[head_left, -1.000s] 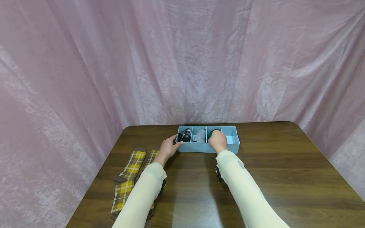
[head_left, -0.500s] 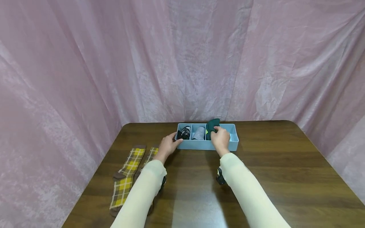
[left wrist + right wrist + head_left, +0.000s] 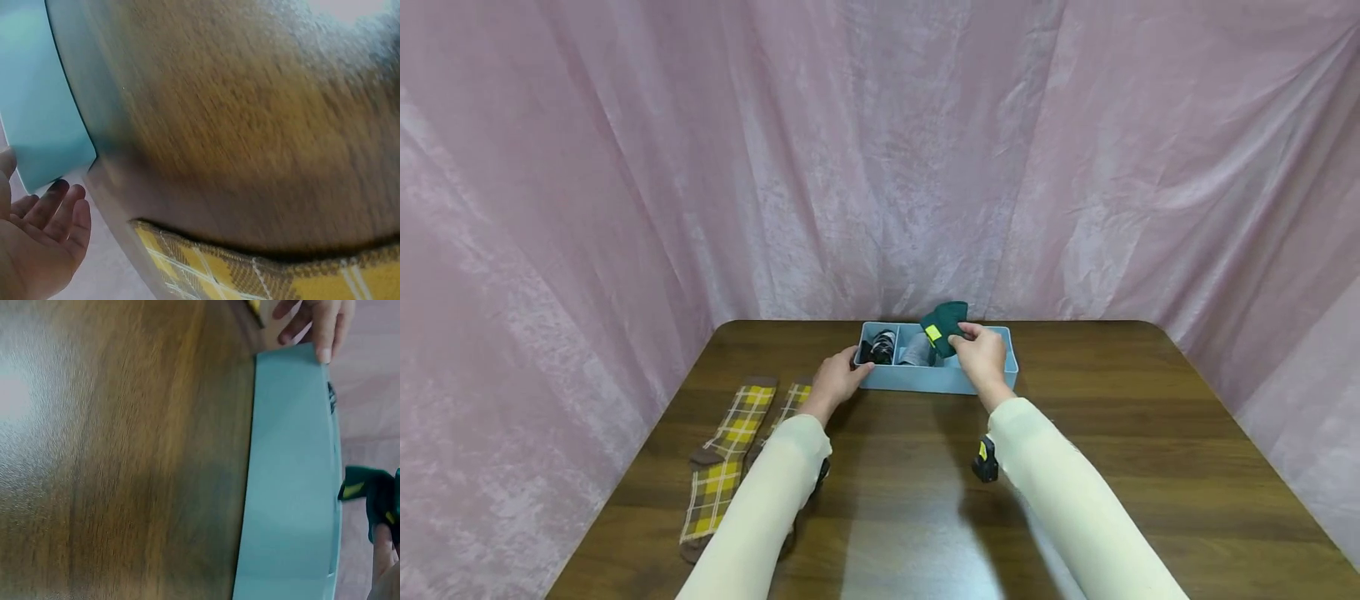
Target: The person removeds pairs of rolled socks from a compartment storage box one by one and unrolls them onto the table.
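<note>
My right hand (image 3: 983, 360) pinches a folded dark green sock (image 3: 945, 323) with a yellow patch between thumb and fingers, above the light blue divided box (image 3: 917, 380). In the right wrist view the green sock (image 3: 377, 490) hangs partly unfolded beside the box's upper edge. At the box's left end, my left hand (image 3: 835, 379) holds the corner, thumb on the front rim and fingers against the end wall. A black-and-white patterned sock roll (image 3: 882, 346) fills the leftmost compartment, and a grey sock roll (image 3: 917, 350) the one beside it.
Yellow-and-brown plaid socks (image 3: 722, 479) lie flat on the left of the brown wooden table (image 3: 1120, 450), partly covered by my left sleeve. The box stands near the table's far edge. Behind it hangs a pink curtain (image 3: 880, 167).
My right hand has lifted the green sock up out of the third compartment and moved it slightly left, over the box. The left hand stays at the box's corner.
</note>
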`<state>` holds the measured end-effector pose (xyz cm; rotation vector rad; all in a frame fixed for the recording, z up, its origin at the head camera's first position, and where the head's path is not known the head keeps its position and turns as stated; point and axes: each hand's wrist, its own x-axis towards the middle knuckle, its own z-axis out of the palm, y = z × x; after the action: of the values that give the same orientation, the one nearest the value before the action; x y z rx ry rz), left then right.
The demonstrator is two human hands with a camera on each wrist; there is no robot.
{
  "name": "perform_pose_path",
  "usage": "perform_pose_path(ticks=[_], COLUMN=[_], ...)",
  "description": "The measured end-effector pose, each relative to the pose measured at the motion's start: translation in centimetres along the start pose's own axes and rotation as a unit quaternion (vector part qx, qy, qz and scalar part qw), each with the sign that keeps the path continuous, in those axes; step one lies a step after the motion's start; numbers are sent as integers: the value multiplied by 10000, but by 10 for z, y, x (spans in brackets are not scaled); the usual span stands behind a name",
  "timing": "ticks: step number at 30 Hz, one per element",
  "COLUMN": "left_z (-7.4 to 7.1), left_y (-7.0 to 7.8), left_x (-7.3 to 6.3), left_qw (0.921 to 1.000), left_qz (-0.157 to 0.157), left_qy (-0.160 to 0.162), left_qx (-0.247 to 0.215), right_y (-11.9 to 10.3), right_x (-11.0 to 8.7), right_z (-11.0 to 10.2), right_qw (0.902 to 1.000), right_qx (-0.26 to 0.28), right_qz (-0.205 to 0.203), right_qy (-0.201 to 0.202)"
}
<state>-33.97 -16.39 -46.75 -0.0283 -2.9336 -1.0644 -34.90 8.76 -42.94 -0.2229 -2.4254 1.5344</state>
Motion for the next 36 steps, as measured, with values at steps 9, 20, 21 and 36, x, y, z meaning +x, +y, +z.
perform_pose_path(ticks=[9, 20, 21, 36], left_z=[-2, -6, -7, -8], left_y=[-2, 2, 3, 36], left_x=[4, 0, -2, -22], left_qw=[9997, 9982, 9980, 9857], left_qz=[122, 504, 510, 474], left_qy=[-201, 103, 103, -698], left_qx=[49, -296, -361, -1459], right_y=[-6, -8, -9, -21], right_x=[-7, -35, -38, -59], right_z=[-7, 4, 5, 26], right_qw=[9904, 9742, 9750, 9728], right_qx=[1139, 1920, 1868, 2198], right_qz=[465, 517, 497, 243], right_qy=[-626, -1069, -1093, -681])
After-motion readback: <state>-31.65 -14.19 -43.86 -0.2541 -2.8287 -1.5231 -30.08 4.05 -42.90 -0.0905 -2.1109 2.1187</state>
